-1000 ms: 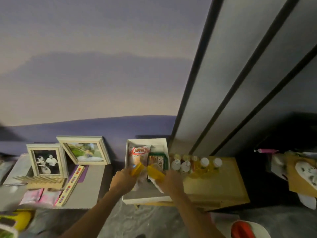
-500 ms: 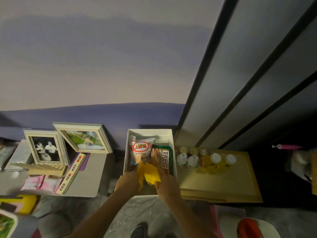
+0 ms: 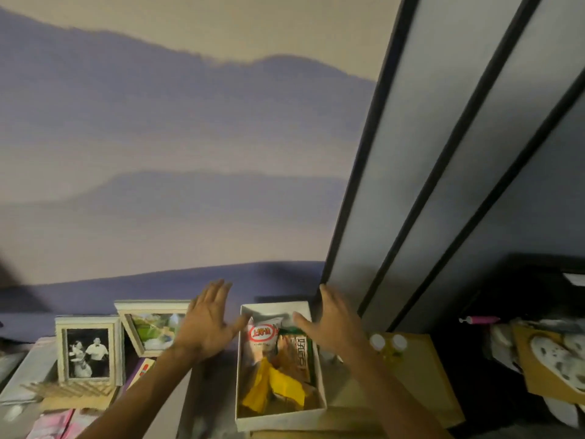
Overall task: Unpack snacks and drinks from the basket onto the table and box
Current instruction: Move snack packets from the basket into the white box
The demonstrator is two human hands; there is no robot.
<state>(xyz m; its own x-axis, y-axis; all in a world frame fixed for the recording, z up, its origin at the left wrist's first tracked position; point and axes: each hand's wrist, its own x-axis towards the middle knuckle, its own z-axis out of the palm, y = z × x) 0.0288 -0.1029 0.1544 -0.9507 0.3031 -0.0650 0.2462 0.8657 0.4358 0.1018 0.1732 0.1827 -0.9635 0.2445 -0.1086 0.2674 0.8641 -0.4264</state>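
A white box [image 3: 319, 378] stands low in the middle of the view. Inside lie a white snack bag with a red oval label [image 3: 263, 336], a green and brown snack bag [image 3: 299, 353] and yellow packets [image 3: 275, 388] near the front. My left hand [image 3: 207, 324] is raised just left of the box, fingers spread, holding nothing. My right hand [image 3: 334, 323] hovers over the box's right rim, also spread and empty. Small white-capped bottles [image 3: 387, 343] stand on a tan board to the right, partly hidden by my right arm.
Two framed photos [image 3: 87, 350] lean on the grey table [image 3: 34, 369] at the left, with a wooden rack [image 3: 68, 391] and pink packets [image 3: 60, 424] in front. A tan cardboard board [image 3: 427, 378] lies right of the box. Dark cabinet panels [image 3: 443, 185] rise at right.
Both hands let go of the yellow packets, which now lie in the front of the box. The hands lifted up and apart, fingers spread. The camera tilted upward.
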